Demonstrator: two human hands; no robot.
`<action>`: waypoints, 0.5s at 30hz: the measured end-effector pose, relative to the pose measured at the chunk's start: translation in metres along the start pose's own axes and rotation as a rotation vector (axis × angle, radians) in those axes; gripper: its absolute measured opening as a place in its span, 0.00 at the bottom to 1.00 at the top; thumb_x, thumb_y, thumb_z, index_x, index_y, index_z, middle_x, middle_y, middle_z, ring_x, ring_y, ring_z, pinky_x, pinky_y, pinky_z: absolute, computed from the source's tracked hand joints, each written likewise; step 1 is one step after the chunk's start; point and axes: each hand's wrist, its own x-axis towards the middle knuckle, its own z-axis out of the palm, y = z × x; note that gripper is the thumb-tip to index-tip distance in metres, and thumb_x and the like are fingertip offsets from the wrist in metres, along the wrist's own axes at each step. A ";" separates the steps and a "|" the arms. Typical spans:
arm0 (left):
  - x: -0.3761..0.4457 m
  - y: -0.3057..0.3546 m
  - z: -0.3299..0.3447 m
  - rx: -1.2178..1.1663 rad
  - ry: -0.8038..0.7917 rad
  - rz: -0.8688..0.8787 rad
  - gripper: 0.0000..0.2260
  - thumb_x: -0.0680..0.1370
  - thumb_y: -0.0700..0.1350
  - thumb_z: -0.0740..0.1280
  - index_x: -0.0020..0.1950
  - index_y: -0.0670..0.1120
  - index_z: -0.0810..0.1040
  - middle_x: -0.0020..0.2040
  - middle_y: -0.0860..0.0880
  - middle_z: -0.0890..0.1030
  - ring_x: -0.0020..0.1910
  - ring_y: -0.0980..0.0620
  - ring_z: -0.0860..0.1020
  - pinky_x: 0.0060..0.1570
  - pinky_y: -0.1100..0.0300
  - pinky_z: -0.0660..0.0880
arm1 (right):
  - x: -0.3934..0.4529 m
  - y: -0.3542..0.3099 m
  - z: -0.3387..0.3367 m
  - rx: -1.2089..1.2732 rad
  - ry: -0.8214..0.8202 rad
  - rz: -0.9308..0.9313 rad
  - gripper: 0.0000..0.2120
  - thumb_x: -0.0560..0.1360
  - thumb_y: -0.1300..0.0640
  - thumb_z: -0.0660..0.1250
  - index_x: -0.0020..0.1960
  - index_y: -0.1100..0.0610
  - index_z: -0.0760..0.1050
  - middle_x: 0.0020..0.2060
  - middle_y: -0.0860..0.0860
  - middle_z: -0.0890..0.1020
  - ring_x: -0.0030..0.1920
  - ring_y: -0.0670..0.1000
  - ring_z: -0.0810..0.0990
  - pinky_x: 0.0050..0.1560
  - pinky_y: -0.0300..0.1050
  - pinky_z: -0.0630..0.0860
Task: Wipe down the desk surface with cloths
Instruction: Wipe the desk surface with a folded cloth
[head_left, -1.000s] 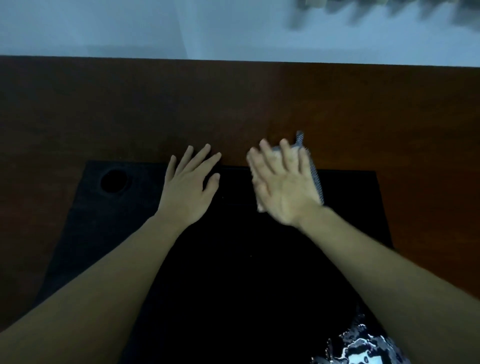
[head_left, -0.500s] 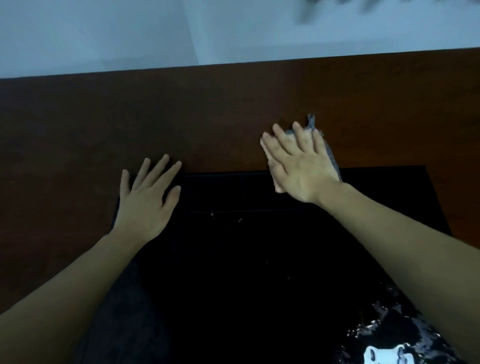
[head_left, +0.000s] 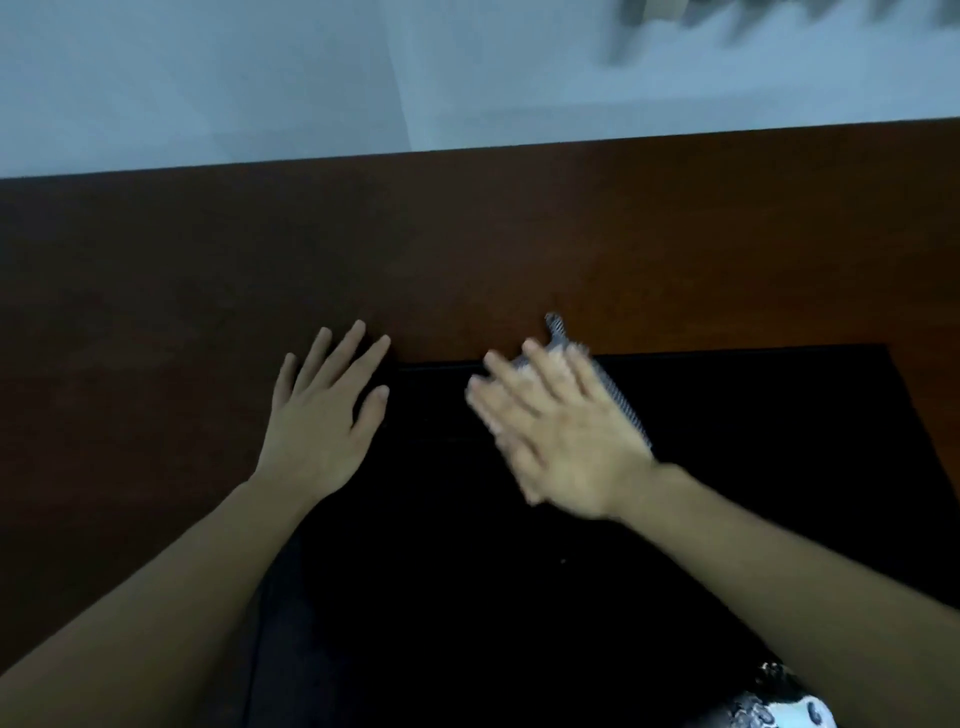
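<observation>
While the right hand (head_left: 563, 436) presses the cloth (head_left: 602, 374) flat with straight fingers, it now lies lower than half a second ago: then it was on the brown wood just past the black mat, and now most of it is over the mat (head_left: 779, 467) again, with only the fingertips and a corner of the cloth near the mat's far edge. The hand is blurred, so I judge it is in the middle of a stroke, pulling back toward the body. The cloth is almost fully hidden under the palm; only its checked grey edge shows along the right side of the hand and at one small tip on the wood.

The left hand (head_left: 324, 415) is open and flat, fingers spread, holding nothing. It rests at the left edge of the mat, partly on the desk (head_left: 467, 234), and its place relative to the mat is nearly the same as before.

For the task, this means the wiping goes back and forth over the same middle zone. The wide brown area on the far side and on both sides looks not yet reached, so I think much of the surface is left to do.
</observation>
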 end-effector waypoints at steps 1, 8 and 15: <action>-0.002 -0.005 -0.002 -0.003 0.006 -0.017 0.24 0.86 0.59 0.48 0.82 0.60 0.55 0.82 0.59 0.47 0.81 0.55 0.40 0.79 0.49 0.39 | 0.013 0.012 -0.004 -0.026 -0.002 0.068 0.30 0.82 0.43 0.40 0.83 0.44 0.39 0.83 0.47 0.43 0.81 0.60 0.38 0.78 0.65 0.37; -0.010 -0.045 -0.008 -0.002 0.050 -0.102 0.23 0.86 0.57 0.51 0.82 0.60 0.56 0.82 0.59 0.47 0.81 0.55 0.39 0.78 0.47 0.37 | 0.059 0.011 -0.020 -0.003 -0.031 0.266 0.28 0.84 0.44 0.36 0.81 0.45 0.31 0.81 0.47 0.35 0.80 0.60 0.31 0.77 0.64 0.33; -0.010 -0.050 -0.002 0.015 -0.002 -0.123 0.24 0.85 0.57 0.50 0.82 0.60 0.52 0.83 0.58 0.45 0.81 0.54 0.40 0.78 0.45 0.38 | -0.012 -0.086 0.010 0.045 -0.041 -0.060 0.29 0.83 0.43 0.47 0.83 0.48 0.54 0.82 0.50 0.56 0.81 0.63 0.50 0.76 0.66 0.45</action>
